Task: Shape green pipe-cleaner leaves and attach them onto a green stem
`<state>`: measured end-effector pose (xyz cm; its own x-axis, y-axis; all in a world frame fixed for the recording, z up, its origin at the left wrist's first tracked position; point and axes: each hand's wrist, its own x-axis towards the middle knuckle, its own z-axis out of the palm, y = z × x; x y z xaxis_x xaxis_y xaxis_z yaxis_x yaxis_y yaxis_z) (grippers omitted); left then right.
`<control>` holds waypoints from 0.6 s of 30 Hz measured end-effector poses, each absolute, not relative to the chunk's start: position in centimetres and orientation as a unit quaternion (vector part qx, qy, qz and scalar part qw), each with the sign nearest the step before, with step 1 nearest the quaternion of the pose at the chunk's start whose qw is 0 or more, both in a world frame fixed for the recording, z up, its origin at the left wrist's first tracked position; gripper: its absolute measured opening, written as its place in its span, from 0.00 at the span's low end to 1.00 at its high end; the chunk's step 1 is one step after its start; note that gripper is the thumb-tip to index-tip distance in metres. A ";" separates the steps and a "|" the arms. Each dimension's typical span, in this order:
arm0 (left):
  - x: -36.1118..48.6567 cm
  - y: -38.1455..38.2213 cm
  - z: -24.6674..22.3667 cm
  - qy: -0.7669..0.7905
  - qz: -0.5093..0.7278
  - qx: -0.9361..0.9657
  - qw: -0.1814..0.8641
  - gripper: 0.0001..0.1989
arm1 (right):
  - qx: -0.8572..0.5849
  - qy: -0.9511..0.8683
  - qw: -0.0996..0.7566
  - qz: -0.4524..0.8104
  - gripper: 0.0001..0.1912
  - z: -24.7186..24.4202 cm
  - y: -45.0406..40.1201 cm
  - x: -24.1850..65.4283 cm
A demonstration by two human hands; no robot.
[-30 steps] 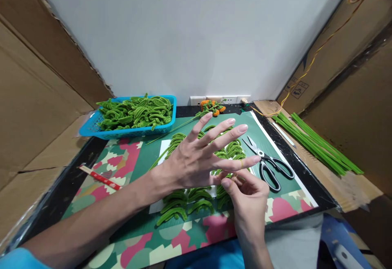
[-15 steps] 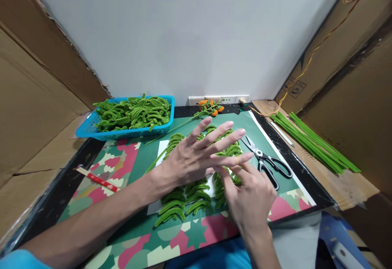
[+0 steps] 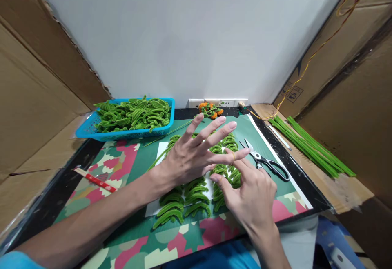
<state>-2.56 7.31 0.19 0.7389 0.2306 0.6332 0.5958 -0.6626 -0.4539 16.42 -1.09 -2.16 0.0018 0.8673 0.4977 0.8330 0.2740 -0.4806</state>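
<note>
My left hand (image 3: 186, 154) is held above rows of curved fuzzy green pieces (image 3: 170, 212), fingers spread wide and nothing seen in them. A thin yellow band (image 3: 234, 156) circles its index finger. Close on the right is my right hand (image 3: 249, 187), its thumb apart from its index finger, whose tip passes behind the left index finger; I cannot tell whether they touch. The green pieces lie in columns on white paper (image 3: 153, 208) and a green mat, partly hidden by both hands. Scissors (image 3: 266, 161) lie partly open beside my right hand.
A blue basket (image 3: 172, 116) heaped with green fuzzy pieces stands back left. Behind the hands lies a stem with orange flowers (image 3: 211, 110). Green sticks (image 3: 312, 150) and a white pen-like item (image 3: 280, 137) are at right; a red-and-white paper strip (image 3: 99, 182) lies left. Cardboard walls flank the table.
My right thumb and index finger have moved farther apart. The left hand has shifted slightly left, its fingers still spread. The view has turned slightly.
</note>
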 end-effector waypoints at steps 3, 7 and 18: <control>-2.4 7.3 -0.1 -0.247 -0.275 -0.856 0.360 0.46 | -0.633 -0.678 0.374 -0.004 0.28 -2.4 -1.3 15.9; -2.4 7.2 -0.2 -0.255 -0.264 -0.855 0.366 0.45 | -0.657 -0.654 0.374 0.020 0.22 -2.9 -1.1 15.1; -3.1 8.4 -0.3 -0.268 -0.294 -0.861 0.316 0.46 | -0.559 -0.691 0.444 0.114 0.18 -2.8 -0.2 13.6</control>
